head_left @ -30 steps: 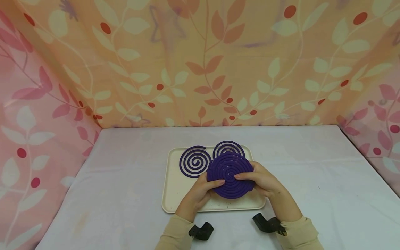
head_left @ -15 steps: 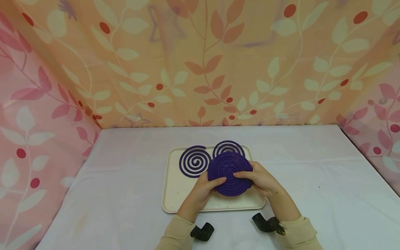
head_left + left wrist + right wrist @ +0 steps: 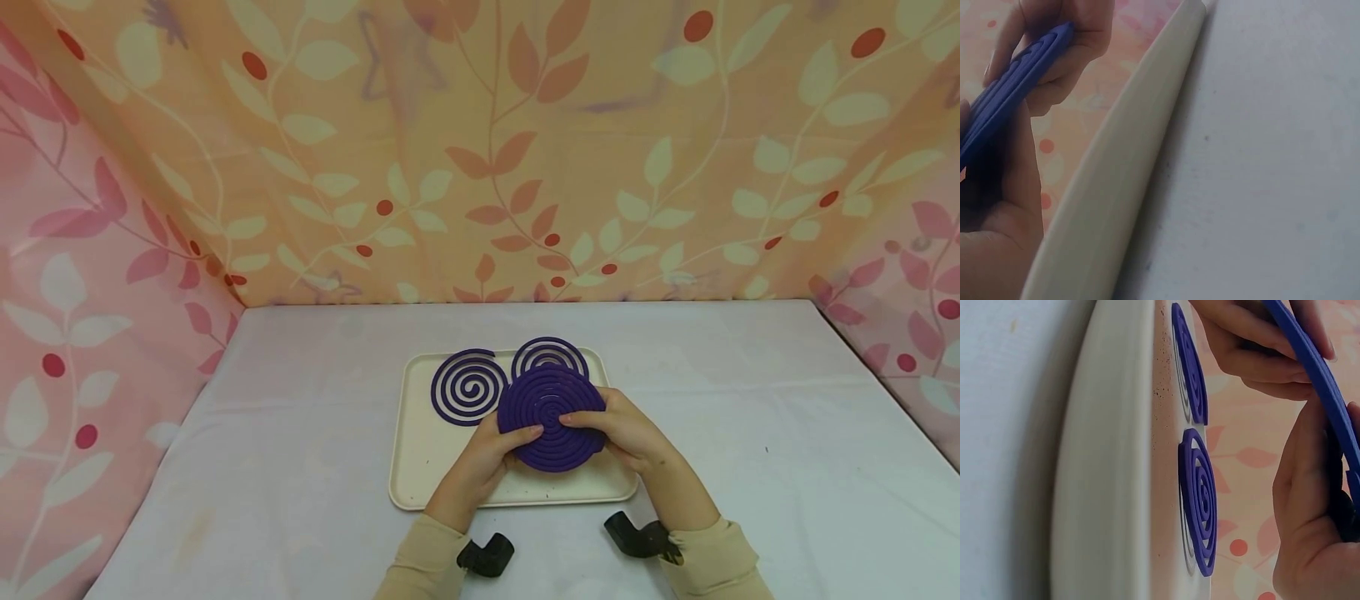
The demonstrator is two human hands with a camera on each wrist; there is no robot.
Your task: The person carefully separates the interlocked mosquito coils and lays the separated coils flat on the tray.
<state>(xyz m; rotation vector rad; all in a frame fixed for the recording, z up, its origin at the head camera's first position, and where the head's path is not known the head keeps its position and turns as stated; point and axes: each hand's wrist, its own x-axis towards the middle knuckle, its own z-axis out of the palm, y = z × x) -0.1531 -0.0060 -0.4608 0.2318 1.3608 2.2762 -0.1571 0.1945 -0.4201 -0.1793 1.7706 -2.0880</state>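
Note:
A tightly wound purple mosquito coil disc [image 3: 551, 387] is raised over the cream tray, its spiral face turned up towards the head view. My left hand [image 3: 472, 465] grips its left edge, thumb lying on the face near the centre. From the right side my right hand [image 3: 636, 433] holds it the same way, the two thumb tips close together. Both wrist views show the coil [image 3: 1325, 381] edge-on, with fingers behind it. On the tray lie two looser single coils: the left coil [image 3: 470, 387] is fully visible, while the right coil [image 3: 549, 350] is partly covered by the held one.
The cream tray [image 3: 427, 475] rests on a white-covered table [image 3: 300, 433], with small dark crumbs on it. A black angled piece [image 3: 487, 556] sits at the left wrist, another black piece [image 3: 637, 536] at the right. Leaf-patterned cloth [image 3: 495, 150] rises behind and at both sides.
The held coil has tilted slightly, its lower edge rising a little since a second ago. My thumbs have shifted only slightly on its face. The coils on the tray stay put.

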